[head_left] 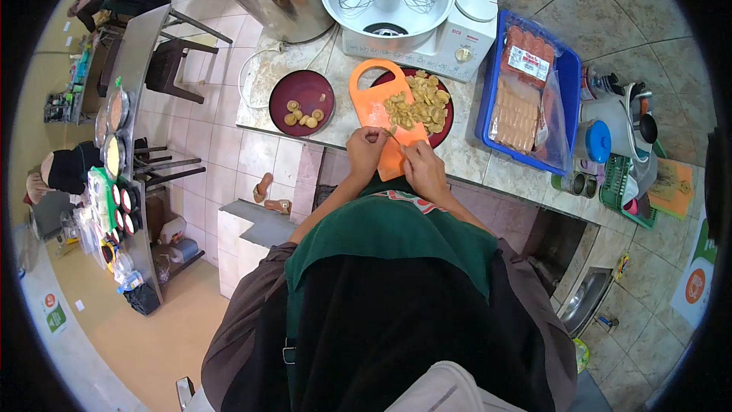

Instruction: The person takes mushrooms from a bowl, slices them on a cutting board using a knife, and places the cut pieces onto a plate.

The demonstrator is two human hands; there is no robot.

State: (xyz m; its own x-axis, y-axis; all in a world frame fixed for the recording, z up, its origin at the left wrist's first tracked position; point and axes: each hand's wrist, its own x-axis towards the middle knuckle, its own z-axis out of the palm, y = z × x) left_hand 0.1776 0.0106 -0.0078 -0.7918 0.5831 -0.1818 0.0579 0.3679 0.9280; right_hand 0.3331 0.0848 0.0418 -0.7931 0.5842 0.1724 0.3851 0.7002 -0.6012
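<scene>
An orange cutting board lies at the counter's front edge, partly over a dark red plate. Sliced mushrooms are heaped on the board's right side and on that plate. Over the board's lower part, my left hand is closed, fingertips pinched around a small mushroom piece. My right hand is closed on a small knife, its thin blade pointing toward the left fingertips. To the left, another dark red plate bears several whole mushrooms.
Behind the board stands a white stand mixer with whisks in its bowl. A blue tray of packaged sausages is at right, beside a green basket and containers. A metal pot stands back left. Another person is far left.
</scene>
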